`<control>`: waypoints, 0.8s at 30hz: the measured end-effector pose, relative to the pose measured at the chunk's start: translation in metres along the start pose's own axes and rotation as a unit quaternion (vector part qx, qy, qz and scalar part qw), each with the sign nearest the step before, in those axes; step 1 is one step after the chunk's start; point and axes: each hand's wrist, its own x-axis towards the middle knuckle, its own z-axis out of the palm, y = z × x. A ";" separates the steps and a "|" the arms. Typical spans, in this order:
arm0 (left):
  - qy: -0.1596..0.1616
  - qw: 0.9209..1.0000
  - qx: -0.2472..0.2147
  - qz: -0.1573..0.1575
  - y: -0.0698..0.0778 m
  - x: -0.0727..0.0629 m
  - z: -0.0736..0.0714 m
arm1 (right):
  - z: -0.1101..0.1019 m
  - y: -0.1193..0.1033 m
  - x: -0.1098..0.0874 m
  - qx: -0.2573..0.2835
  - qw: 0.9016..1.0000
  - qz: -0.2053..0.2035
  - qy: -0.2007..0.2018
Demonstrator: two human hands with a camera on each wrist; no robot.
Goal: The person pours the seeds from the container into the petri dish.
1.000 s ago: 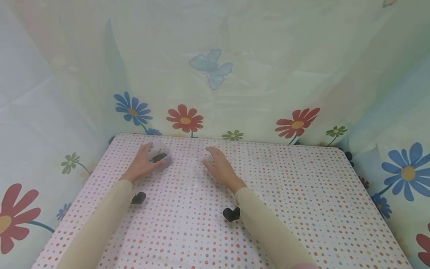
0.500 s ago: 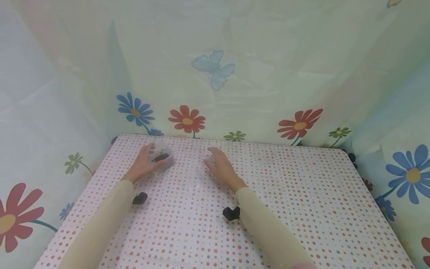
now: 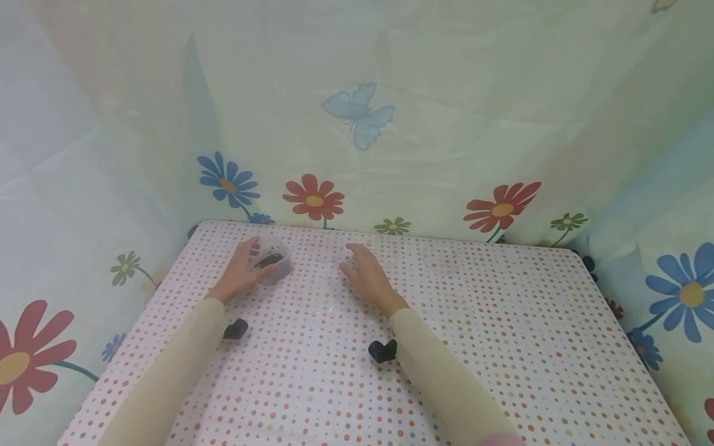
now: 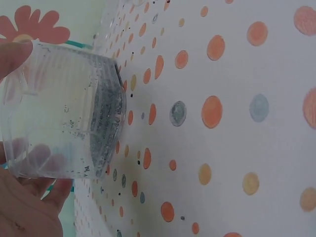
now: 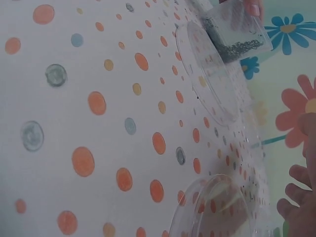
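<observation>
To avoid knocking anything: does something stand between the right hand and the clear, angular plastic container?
At least one clear, round plastic dish lies on the dotted table between the right hand and the container; nothing tall is visible.

The person's left hand (image 3: 237,272) and right hand (image 3: 369,280) are bare below a plain cream left sleeve (image 3: 170,371) and matching right sleeve (image 3: 446,371), which shows a pink patch (image 3: 498,440). A small black block (image 3: 237,329) juts beside one forearm, a notched black piece (image 3: 382,352) beside the other.

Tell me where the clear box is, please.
In the head view, the box is in the left hand, near the far left corner of the table.
</observation>
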 end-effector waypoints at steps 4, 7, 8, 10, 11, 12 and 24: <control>-0.002 1.000 -0.003 -0.002 0.001 -0.001 0.000 | 0.001 0.000 0.002 -0.002 1.000 0.008 -0.002; -0.002 1.000 -0.005 -0.001 0.000 -0.001 0.000 | 0.003 0.001 0.004 -0.005 1.000 0.014 -0.003; -0.001 1.000 -0.007 0.000 0.001 -0.001 0.000 | 0.003 0.001 0.004 -0.006 1.000 0.016 -0.003; -0.002 1.000 -0.007 0.003 0.000 0.000 0.001 | 0.005 0.002 0.006 -0.003 1.000 0.016 -0.003; -0.002 1.000 -0.008 0.004 0.000 0.000 0.001 | 0.005 0.003 0.007 -0.004 1.000 0.017 -0.003; -0.003 1.000 -0.008 0.005 0.000 0.000 0.001 | 0.006 0.004 0.007 -0.002 1.000 0.015 -0.002; -0.006 1.000 -0.011 0.006 -0.001 0.001 0.001 | 0.011 0.006 0.014 0.002 1.000 0.008 -0.003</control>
